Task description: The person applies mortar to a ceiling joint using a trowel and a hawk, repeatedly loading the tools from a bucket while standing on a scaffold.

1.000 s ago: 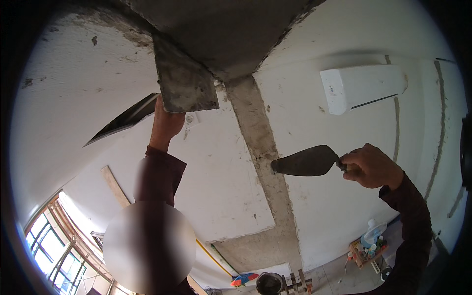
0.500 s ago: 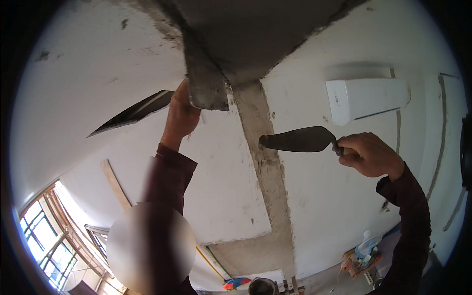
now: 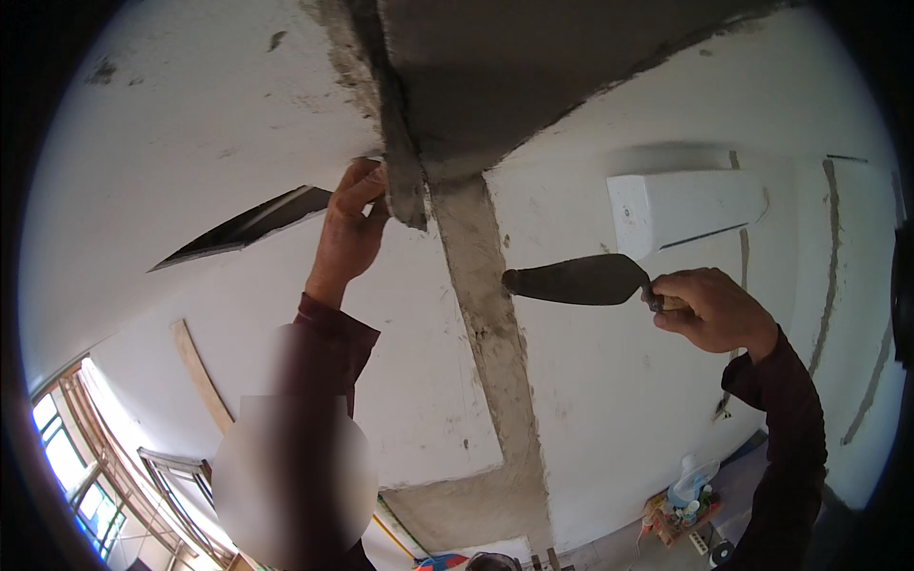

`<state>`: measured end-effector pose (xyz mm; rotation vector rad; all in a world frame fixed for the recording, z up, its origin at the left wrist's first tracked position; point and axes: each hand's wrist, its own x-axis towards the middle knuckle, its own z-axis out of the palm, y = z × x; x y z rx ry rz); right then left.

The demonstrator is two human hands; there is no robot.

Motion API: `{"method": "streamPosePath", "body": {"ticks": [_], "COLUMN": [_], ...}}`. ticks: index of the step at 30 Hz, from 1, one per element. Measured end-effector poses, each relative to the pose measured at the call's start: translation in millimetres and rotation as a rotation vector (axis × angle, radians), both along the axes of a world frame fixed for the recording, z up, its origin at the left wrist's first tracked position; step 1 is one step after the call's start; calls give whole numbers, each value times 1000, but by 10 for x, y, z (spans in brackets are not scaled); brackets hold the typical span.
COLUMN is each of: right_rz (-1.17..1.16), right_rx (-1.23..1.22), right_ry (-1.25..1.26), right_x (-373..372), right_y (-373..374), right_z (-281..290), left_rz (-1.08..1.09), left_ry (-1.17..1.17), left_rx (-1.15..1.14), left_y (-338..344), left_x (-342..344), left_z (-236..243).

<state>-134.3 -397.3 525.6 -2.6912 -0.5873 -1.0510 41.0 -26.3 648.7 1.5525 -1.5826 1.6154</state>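
Note:
Raised overhead, my left hand is closed around the grip of a plastering trowel, the grip itself mostly hidden by the fingers. The dark flat blade is seen nearly edge-on, along the border of a broad patch of dark grey plaster. My right hand grips the wooden handle of a brick trowel. Its leaf-shaped blade points left, the tip in front of a grey mortar strip running down the white wall; whether it touches the strip I cannot tell.
A white wall-mounted air conditioner is at the right. On the left are a dark slanted opening, a wooden strip and a window. Low at the right, a clear plastic container stands among small items; a bucket shows at the bottom edge.
The plastering trowel in my left hand has turned, so its blade looks narrower. The right hand keeps the brick trowel in nearly the same pose, while the whole view has shifted slightly.

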Motion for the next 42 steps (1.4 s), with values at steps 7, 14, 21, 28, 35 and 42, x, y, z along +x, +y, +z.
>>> {"method": "streamPosePath", "body": {"ticks": [7, 14, 21, 28, 35, 42], "right_rz": [11, -34, -3, 47, 96, 147], "right_rx": [18, 44, 17, 6, 69, 71], "right_ry": [-14, 19, -120, -158, -68, -106], "right_x": [103, 104, 224, 318, 485, 742], "right_y": [29, 15, -36, 142, 151, 143], "right_z": [-55, -115, -153, 212, 574, 713], "left_rz": [-5, 51, 131, 134, 154, 186], "left_ry": [78, 9, 115, 92, 91, 49], "left_rx": [38, 54, 5, -9, 43, 68], "left_y": [-9, 3, 92, 144, 145, 81], "left_x": [-141, -152, -91, 40, -31, -94], "left_z": [21, 48, 28, 29, 29, 66]}}
